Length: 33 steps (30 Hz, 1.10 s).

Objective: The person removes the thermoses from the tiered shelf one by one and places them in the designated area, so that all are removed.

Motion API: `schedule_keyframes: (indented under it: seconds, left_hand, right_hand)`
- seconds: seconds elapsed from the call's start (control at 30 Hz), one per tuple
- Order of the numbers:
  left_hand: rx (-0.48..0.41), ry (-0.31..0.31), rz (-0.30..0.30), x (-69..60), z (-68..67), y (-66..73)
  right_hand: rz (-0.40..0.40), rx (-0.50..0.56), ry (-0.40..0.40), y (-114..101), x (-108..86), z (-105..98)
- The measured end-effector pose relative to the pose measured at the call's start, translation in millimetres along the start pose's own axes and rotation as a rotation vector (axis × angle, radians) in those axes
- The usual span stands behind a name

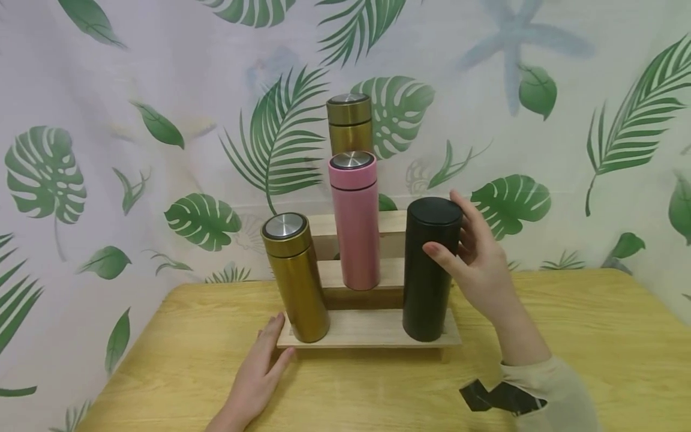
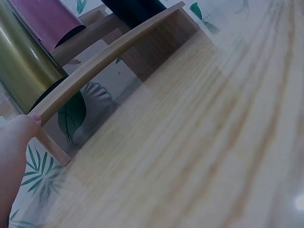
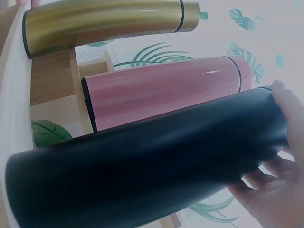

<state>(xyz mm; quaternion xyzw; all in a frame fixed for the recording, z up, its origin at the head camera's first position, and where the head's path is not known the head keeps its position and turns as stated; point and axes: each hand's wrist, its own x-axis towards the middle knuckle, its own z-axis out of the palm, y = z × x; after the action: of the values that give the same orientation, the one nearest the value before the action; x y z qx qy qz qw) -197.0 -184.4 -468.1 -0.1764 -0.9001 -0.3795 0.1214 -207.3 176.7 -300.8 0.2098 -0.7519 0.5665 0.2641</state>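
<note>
A black bottle (image 1: 426, 282) stands at the right end of the lowest step of a wooden stand (image 1: 367, 330). My right hand (image 1: 483, 264) grips its upper part, thumb in front and fingers around the far side, as the right wrist view also shows. At the step's left end a gold bottle (image 1: 299, 282) stands upright. My left hand (image 1: 256, 375) touches the stand's left end beside it, fingers extended; in the left wrist view the thumb (image 2: 31, 121) lies against the step's corner. A pink bottle (image 1: 356, 228) stands on the middle step.
Another gold bottle (image 1: 349, 129) stands at the back, behind the pink one, on the top step (image 1: 391, 222). The stand rests on a yellow wood-grain table (image 1: 178, 360). Behind it hangs a white cloth with green leaf prints (image 1: 135, 228).
</note>
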Motion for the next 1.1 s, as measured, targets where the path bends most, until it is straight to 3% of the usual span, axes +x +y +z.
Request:
schedule_keyframes:
  seconds: [0.37, 0.6, 0.9, 1.1]
  left_hand:
    - [-0.011, 0.033, 0.045, -1.5, -3.2, 2.3]
    - [-0.012, 0.03, 0.036, -1.2, -3.9, 2.9]
    - [-0.023, 0.007, 0.007, -0.8, -4.3, 4.4]
    - [-0.022, 0.007, 0.019, 0.0, -3.4, 3.9]
  right_hand:
    - [-0.064, 0.049, 0.073, -2, 2.1, -2]
    - [0.023, -0.054, 0.181, -5, 4.6, -25]
    - [0.063, -0.155, 0.325, 6, 7.0, -61]
    - [0.207, -0.187, 0.44, 21, 8.1, -83]
